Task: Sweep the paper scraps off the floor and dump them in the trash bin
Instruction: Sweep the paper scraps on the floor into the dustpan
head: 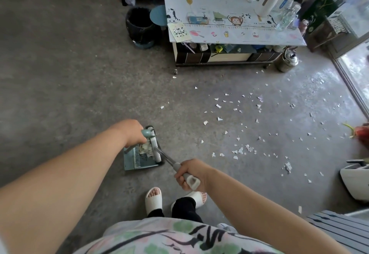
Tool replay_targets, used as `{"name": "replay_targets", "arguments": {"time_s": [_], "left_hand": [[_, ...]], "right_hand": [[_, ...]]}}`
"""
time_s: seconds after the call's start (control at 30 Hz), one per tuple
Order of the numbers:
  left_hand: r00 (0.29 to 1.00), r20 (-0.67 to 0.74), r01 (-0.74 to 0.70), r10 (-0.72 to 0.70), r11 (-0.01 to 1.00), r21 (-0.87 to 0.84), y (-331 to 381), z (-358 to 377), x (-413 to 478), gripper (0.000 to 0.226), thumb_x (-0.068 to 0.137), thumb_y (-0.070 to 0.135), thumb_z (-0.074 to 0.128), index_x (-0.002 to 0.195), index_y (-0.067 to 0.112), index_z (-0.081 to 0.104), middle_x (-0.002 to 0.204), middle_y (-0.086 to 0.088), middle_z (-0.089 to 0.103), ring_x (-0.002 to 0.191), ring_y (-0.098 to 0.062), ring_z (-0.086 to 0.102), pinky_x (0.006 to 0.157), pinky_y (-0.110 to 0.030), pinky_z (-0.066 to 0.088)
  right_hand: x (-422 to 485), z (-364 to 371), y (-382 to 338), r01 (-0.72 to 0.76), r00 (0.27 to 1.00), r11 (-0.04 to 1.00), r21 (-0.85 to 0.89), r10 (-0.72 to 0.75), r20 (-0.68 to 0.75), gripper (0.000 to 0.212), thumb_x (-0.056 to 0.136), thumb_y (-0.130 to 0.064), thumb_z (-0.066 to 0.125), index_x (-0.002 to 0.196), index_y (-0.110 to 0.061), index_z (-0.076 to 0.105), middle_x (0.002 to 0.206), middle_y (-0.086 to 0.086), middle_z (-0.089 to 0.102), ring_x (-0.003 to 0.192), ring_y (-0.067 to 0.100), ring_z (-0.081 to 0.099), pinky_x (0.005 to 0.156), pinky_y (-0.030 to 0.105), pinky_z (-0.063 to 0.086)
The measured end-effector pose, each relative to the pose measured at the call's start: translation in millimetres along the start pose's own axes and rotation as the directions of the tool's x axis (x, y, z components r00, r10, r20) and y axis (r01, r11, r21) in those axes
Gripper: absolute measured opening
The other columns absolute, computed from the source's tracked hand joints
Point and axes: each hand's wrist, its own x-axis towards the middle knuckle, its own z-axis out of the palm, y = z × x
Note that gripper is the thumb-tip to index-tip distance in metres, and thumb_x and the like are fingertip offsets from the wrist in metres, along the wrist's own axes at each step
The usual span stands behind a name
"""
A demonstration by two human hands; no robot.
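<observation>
Scraps [242,150] of white paper lie scattered over the concrete floor [79,74] to the right, and a small heap [145,148] sits in the teal dustpan [139,162] on the floor. Left grip [133,132] is curled round the dustpan's upright handle. Right grip [191,173] is wrapped round the grey handle of the broom [157,151], whose pale head rests in the pan. The black trash bin [139,26] stands well apart, just beside the bench [229,36].
</observation>
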Motion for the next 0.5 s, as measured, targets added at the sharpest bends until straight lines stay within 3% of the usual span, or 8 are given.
{"name": "replay_targets", "arguments": {"time_s": [0.27, 0.43, 0.5], "left_hand": [[1.000, -0.005, -0.003, 0.003, 1.000, -0.022, 2, 0, 2, 0.018, 0.079, 0.026, 0.063, 0.065, 0.018, 0.058, 0.058, 0.000, 0.055, 0.052, -0.016, 0.050, 0.049, -0.024, 0.034], [1.000, -0.010, -0.006, 0.006, 0.999, -0.031, 2, 1, 1, 0.017, 0.080, 0.027, 0.064, 0.068, 0.017, 0.060, 0.060, 0.000, 0.056, 0.053, -0.015, 0.051, 0.050, -0.024, 0.036], [1.000, -0.007, -0.009, 0.009, 1.000, -0.024, 2, 1, -1, 0.016, 0.081, 0.027, 0.063, 0.070, 0.016, 0.061, 0.062, 0.000, 0.056, 0.053, -0.015, 0.050, 0.051, -0.024, 0.037]], "right_hand": [[-29, -27, -28, -0.009, 0.999, 0.985, 0.171, 0.001, 0.047, 0.020, 0.087, 0.006, 0.041, 0.098, -0.011, 0.041, 0.055, 0.003, 0.042, 0.035, 0.008, 0.047, 0.032, 0.015, 0.036], [-36, -9, -34, 0.024, 0.995, 1.000, 0.001, -0.024, -0.092, 0.014, 0.085, 0.010, 0.046, 0.079, -0.003, 0.047, 0.056, 0.007, 0.045, 0.033, 0.011, 0.047, 0.033, 0.015, 0.039], [-31, 5, -27, 0.034, 0.990, 0.996, -0.083, -0.045, -0.133, 0.014, 0.084, 0.013, 0.047, 0.086, 0.000, 0.051, 0.061, 0.008, 0.047, 0.038, 0.012, 0.046, 0.034, 0.016, 0.040]]}}
